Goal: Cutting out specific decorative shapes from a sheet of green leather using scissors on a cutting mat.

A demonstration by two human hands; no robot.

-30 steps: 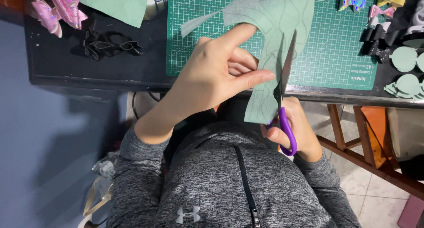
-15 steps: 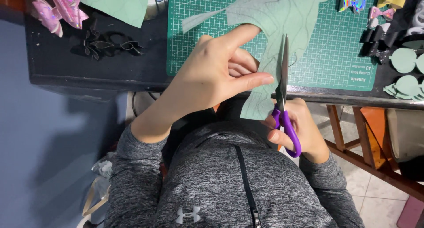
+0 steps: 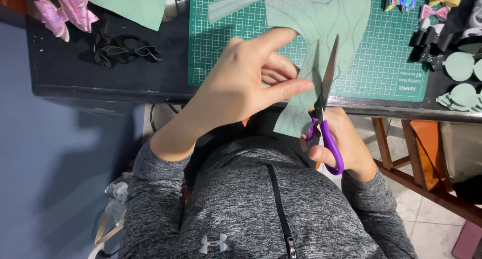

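Presently, the left hand (image 3: pixel 241 91) reaches forward over the edge of the black table (image 3: pixel 65 73), thumb extended toward 1 o'clock, forefinger and lower fingers pinching the pale green sheet (image 3: pixel 321 23) from its left side. The sheet runs from the green cutting mat (image 3: pixel 391 58) down past the table edge toward the grey-sleeved torso. At 4 o'clock from the left hand, the right hand (image 3: pixel 341 143) is closed through the purple loops of the scissors (image 3: pixel 324 108); the blades point toward 12 o'clock, slightly parted, and lie against the sheet just beside the left fingertips.

No containers are visible. On the table: pink bows (image 3: pixel 65 10) at 10 o'clock, black bows (image 3: pixel 120 50) beside them, another green sheet (image 3: pixel 135 3) at 11 o'clock, small coloured bows (image 3: pixel 427 0) at 1 o'clock, and cut green round shapes (image 3: pixel 459 66) at 3 o'clock.
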